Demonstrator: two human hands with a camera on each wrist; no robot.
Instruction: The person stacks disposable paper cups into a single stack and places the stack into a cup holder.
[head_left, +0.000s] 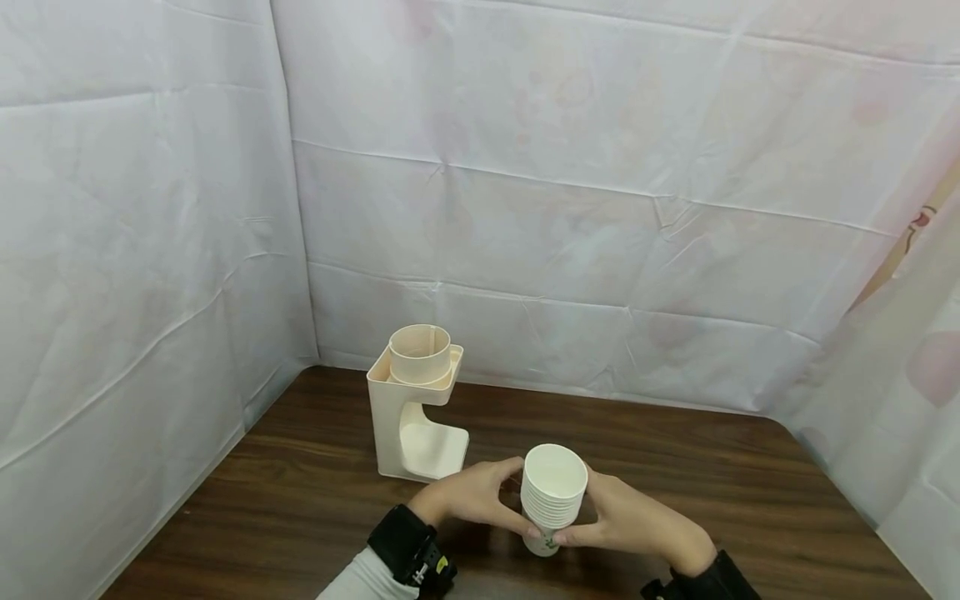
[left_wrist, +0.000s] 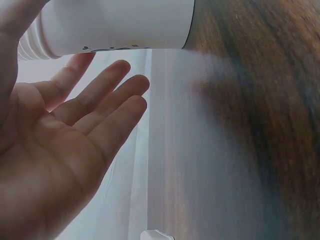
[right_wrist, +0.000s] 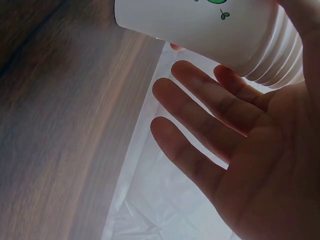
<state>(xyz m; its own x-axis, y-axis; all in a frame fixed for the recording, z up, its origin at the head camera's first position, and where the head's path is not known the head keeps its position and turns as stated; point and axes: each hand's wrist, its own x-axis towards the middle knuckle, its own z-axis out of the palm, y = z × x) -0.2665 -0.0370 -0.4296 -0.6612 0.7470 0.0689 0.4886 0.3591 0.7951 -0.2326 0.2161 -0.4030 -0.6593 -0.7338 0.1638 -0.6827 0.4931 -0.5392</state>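
A nested stack of white paper cups (head_left: 553,502) stands mouth up at the front of the table, a small green print low on its side. My left hand (head_left: 480,493) holds it from the left, thumb at the near side and index finger behind. From the right, my right hand (head_left: 637,515) grips the same stack in a like way. Both wrist views show the remaining fingers spread loose beside the cups (left_wrist: 120,25). Green leaf marks appear on the cup wall (right_wrist: 200,35) in the right wrist view. Whether the base touches the wood cannot be told for certain.
Behind my left hand stands a cream plastic holder (head_left: 388,425) with a round tube (head_left: 420,367) set in its top and a flat foot below. Pale sheeting (head_left: 525,225) hangs behind and on both sides of the dark wooden table (head_left: 285,492).
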